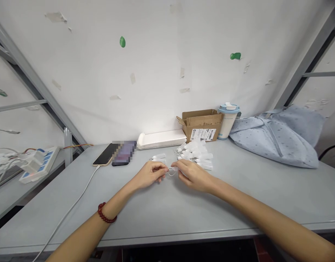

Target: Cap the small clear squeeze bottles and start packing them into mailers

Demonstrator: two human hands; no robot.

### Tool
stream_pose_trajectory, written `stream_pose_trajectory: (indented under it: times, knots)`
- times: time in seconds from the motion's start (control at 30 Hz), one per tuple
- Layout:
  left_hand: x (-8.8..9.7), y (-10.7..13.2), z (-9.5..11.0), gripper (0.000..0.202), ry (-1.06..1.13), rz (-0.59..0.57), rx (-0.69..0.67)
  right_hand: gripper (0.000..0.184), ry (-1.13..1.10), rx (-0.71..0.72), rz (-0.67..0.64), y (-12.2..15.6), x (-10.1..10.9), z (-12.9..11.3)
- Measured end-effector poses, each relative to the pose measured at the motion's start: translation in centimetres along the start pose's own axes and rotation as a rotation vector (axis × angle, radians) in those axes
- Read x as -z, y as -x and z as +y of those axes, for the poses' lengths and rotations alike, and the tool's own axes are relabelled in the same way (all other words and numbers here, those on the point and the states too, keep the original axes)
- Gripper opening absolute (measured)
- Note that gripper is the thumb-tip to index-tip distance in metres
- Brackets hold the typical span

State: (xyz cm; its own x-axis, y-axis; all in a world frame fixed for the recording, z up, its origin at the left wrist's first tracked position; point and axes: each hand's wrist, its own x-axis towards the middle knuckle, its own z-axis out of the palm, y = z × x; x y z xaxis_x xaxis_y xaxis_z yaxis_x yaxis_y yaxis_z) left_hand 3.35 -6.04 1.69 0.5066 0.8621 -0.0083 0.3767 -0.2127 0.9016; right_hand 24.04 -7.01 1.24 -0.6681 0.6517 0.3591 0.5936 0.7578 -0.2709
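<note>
My left hand [152,174] and my right hand [190,174] meet over the grey table [156,211], fingers pinched together on a small white piece with a thin wire loop [171,171] between them. Just beyond my right hand lies a pile of several small white plastic parts [196,153]. One more white part [158,157] lies alone behind my left hand. A red bead bracelet [106,214] sits on my left wrist.
Two phones [114,154] lie at the back left, one on a white cable [74,203]. A stack of white trays [162,139], an open cardboard box [201,125], a lidded cup [227,120] and a blue cloth bag [279,134] line the wall. A power strip [39,163] lies far left.
</note>
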Motion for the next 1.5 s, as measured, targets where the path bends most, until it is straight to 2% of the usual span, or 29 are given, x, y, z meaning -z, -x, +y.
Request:
stream_pose_trajectory:
  times: [0.83, 1.17, 1.5]
  knots:
    - [-0.17, 0.09, 0.45, 0.026, -0.002, -0.003, 0.014, 0.034, 0.058, 0.05, -0.022, 0.08, -0.33, -0.04]
    - [-0.53, 0.07, 0.01, 0.022, -0.023, -0.016, 0.0, 0.035, 0.061, 0.048, -0.09, 0.12, -0.68, -0.41]
    - [-0.91, 0.13, 0.14, 0.023, -0.022, -0.045, 0.015, 0.036, 0.022, 0.044, -0.103, 0.23, -0.97, -0.54]
